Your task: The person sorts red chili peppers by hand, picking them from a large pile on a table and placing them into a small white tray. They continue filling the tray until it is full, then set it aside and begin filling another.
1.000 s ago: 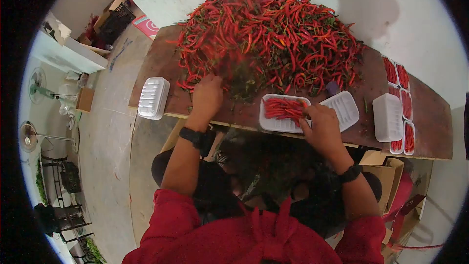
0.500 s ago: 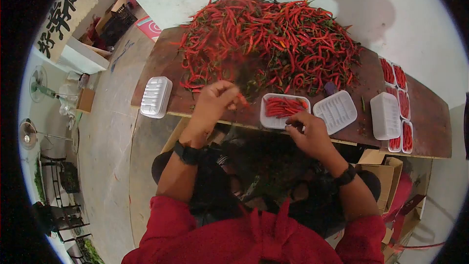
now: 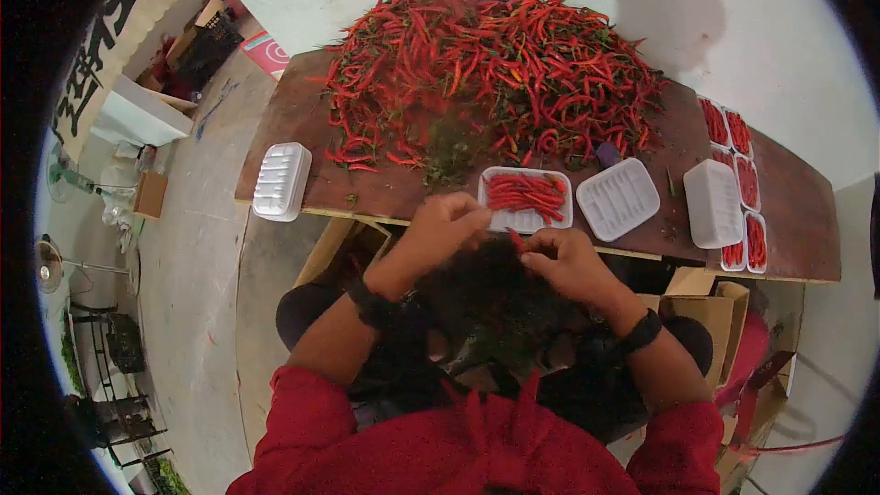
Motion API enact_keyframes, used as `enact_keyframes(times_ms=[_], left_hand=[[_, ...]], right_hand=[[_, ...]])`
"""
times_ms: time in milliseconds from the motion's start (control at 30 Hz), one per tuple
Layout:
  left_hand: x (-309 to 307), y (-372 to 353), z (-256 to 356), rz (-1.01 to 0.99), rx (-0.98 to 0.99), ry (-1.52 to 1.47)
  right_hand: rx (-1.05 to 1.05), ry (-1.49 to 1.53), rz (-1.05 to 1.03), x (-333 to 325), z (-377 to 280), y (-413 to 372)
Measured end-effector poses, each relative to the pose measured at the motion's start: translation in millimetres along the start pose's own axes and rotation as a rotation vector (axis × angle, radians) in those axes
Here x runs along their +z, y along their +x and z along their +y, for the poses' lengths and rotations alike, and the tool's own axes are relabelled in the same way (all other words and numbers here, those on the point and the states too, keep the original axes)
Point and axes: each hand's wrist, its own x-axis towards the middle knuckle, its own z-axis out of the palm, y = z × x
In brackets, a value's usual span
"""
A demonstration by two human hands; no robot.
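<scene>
In the head view my right hand pinches a red chili pepper just below the table's front edge. My left hand faces it, its fingers drawn together by the near left corner of a white foam tray; whatever they hold, if anything, is hidden. Red chilies lie in that tray, mostly toward its far side. Beyond both hands spreads a large heap of red chilies with green stems and leaves among them.
Right of the tray lies another white tray, beside a stack of trays. Several chili-filled trays line the table's right part. More stacked trays stand at the left edge. A cardboard box is below on the right.
My left hand has moved right and down, from the heap's near side to the tray's corner. My right hand has dropped slightly from the tray, and a chili now shows in its fingers.
</scene>
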Motion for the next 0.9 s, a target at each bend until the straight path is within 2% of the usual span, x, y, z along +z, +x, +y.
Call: enact_keyframes(times_ms=[67, 133, 167, 233, 300, 367, 400, 467, 600, 700, 900], left_hand=[[-6, 1, -2, -0.002, 0.041, 0.087], [-5, 2, -4, -0.328, -0.038, 0.402], [0, 1, -7, -0.338, -0.033, 0.399], [13, -6, -10, -0.313, 0.59, 0.586], [19, -9, -6, -0.352, 0.542, 0.576], [27, -10, -4, -0.301, 0.361, 0.532], [30, -10, 1, -0.314, 0.37, 0.529], [36, -11, 10, -0.241, 0.18, 0.434], [42, -10, 5, -0.316, 0.223, 0.399], [46, -12, 9, -0.362, 0.14, 0.504], [48, -5, -2, -0.402, 0.209, 0.576]], right_hand=[[0.047, 0.06, 0.011, -6, 0, -6], [0.065, 0.08, 0.035, -11, 3, -14], [0.078, 0.1, 0.048, -14, 5, -18], [0.109, 0.14, 0.072, -19, 10, -26], [0.134, 0.183, 0.099, -20, 18, -29], [0.11, 0.127, 0.112, -18, 32, -32], [0.119, 0.124, 0.125, -18, 33, -34], [0.029, -0.035, 0.012, -14, 32, -34], [-0.08, -0.153, -0.072, 1, 38, -31], [-0.098, -0.199, -0.133, 7, 44, -31], [-0.135, -0.231, -0.124, 8, 47, -32]])
